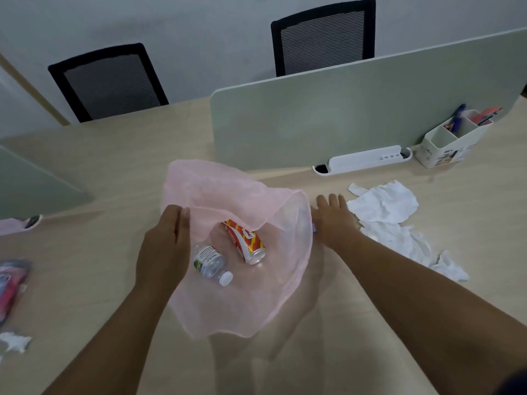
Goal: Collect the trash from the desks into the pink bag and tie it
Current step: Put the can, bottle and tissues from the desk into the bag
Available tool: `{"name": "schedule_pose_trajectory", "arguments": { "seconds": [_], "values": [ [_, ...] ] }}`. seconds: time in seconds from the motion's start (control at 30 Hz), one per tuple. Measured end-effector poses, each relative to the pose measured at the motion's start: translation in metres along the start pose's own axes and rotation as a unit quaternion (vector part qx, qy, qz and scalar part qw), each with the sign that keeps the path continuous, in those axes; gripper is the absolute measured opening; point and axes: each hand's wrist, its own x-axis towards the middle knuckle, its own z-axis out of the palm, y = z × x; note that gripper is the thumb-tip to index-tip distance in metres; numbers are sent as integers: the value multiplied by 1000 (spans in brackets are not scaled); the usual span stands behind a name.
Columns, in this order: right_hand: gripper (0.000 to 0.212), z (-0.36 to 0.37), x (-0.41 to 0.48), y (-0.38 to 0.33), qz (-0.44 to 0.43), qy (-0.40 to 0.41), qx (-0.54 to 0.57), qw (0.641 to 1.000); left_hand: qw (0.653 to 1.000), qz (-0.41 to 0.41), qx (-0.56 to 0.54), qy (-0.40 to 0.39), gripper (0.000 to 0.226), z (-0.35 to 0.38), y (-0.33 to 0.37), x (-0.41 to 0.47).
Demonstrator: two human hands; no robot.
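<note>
A thin pink bag [228, 306] lies open on the desk in the middle of the view. Inside it I see a red and yellow can [246, 240] and a clear plastic bottle [209, 262] with a white cap. My left hand [164, 246] pinches the bag's left rim and holds it up. My right hand [333, 220] lies flat on the desk with straight fingers, between the bag's right edge and a heap of crumpled white paper [390, 215]. The paper touches or nearly touches that hand.
A pale green divider [342, 118] stands behind the bag, with a white cable port [365, 161] at its foot. A pen holder [453, 141] sits far right. A red wrapper [11, 286] and a paper scrap [17, 340] lie at the left. Two black chairs [108, 84] stand beyond.
</note>
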Motion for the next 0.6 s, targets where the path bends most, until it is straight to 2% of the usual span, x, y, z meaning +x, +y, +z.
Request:
{"name": "schedule_pose_trajectory", "arguments": {
  "seconds": [0.07,0.1,0.17,0.23,0.3,0.37,0.47,0.5,0.57,0.6],
  "values": [
    [57,-4,-11,11,66,-4,112,992,1000,2,-7,1,32,0,4,4],
    [60,-9,-17,19,117,-6,220,968,1000,4,-14,2,32,2,7,7],
    [65,-27,-35,37,177,48,435,881,999,9,-33,8,34,7,15,16],
    [60,-53,-60,41,156,120,545,815,998,15,-56,16,34,12,25,25],
    [57,-80,-90,28,104,150,613,769,997,29,-67,14,34,16,34,32],
    [54,-100,-121,5,66,128,618,773,996,53,-68,2,34,16,40,36],
    [44,-108,-143,-32,53,10,555,830,993,70,-91,-14,34,10,42,42],
    [46,-108,-143,-46,70,-24,544,836,992,73,-101,-20,35,7,41,43],
    [57,-103,-133,-75,98,-55,562,819,990,78,-114,-32,36,4,37,42],
    [65,-100,-129,-92,107,-44,578,808,989,84,-119,-40,36,0,32,40]
  ]
}}
